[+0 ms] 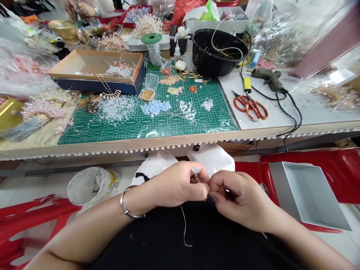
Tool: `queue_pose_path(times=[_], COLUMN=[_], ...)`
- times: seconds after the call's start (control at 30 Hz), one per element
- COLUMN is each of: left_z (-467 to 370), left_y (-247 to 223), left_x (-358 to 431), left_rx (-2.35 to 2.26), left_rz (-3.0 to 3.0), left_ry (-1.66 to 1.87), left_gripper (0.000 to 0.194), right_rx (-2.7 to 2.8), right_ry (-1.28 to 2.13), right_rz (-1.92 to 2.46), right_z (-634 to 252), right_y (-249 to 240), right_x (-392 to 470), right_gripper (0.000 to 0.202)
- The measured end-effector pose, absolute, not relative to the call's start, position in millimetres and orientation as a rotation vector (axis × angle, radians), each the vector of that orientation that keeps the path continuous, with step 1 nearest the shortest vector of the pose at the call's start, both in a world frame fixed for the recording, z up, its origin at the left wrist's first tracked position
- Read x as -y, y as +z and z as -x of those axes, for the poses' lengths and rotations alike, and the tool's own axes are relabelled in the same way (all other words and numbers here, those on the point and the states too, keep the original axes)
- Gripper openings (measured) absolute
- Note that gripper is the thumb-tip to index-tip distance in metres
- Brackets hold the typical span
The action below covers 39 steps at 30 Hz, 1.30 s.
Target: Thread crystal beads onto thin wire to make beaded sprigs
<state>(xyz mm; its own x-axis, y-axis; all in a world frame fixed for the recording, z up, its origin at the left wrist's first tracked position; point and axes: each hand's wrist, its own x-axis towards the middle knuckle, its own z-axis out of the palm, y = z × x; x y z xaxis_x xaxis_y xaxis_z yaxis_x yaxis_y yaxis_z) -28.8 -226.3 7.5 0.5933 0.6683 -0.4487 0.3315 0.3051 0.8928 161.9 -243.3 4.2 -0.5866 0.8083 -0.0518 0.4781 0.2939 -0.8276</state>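
Note:
Over my lap, my left hand (188, 184) is closed on a small beaded wire piece, its pale lilac flower bead (195, 170) and clear beads showing between thumb and fingers. A thin gold wire (184, 225) hangs down from beneath this hand. My right hand (239, 197) pinches beside the left fingertips, thumb against forefinger; the wire end there is mostly hidden by the fingers. Beyond both hands, the green cutting mat (118, 131) bears blue petal beads (155, 107), clear beads (116, 108) and white flower beads (188, 110).
Orange-handled scissors (250, 107) and a glue gun (268, 78) with a trailing cable lie right. A black basin (218, 56), a wire spool (154, 50) and a cardboard box (98, 69) stand behind. Below are a white bucket (88, 185) and a grey metal bin (309, 195). Another person's hands (81, 9) show far left.

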Motion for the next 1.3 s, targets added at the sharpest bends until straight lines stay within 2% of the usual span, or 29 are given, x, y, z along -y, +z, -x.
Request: queue_pose_path(times=[0.37,0.53,0.63,0.97,1.3], left_z=[27,30,34,38,33], left_y=[9,14,14,8,7], left_x=[231,231,229,225,228], left_rx=[-1.075,-1.096,-1.020,-0.890,-0.920], left_rz=[-1.444,-1.588,-1.429,-1.095,-1.013], left_ry=[0.357,0.481,0.467,0.484,0.532], left_gripper=[0.002,0.016,0.024,0.011,0.022], right_rx=[1.766,1.282,1.073,1.000,1.180], right_ry=[1.588,1.902,2.006,2.082,1.944], right_rz=[1.376,1.314,1.162,1.083,1.190], right_z=[-159,-158,-160,-159,-159], right_y=[-1,-7,-10,-9,-3], right_x=[242,237,234,227,224], right_gripper=[0.012,0.015,0.017,0.014,0.015])
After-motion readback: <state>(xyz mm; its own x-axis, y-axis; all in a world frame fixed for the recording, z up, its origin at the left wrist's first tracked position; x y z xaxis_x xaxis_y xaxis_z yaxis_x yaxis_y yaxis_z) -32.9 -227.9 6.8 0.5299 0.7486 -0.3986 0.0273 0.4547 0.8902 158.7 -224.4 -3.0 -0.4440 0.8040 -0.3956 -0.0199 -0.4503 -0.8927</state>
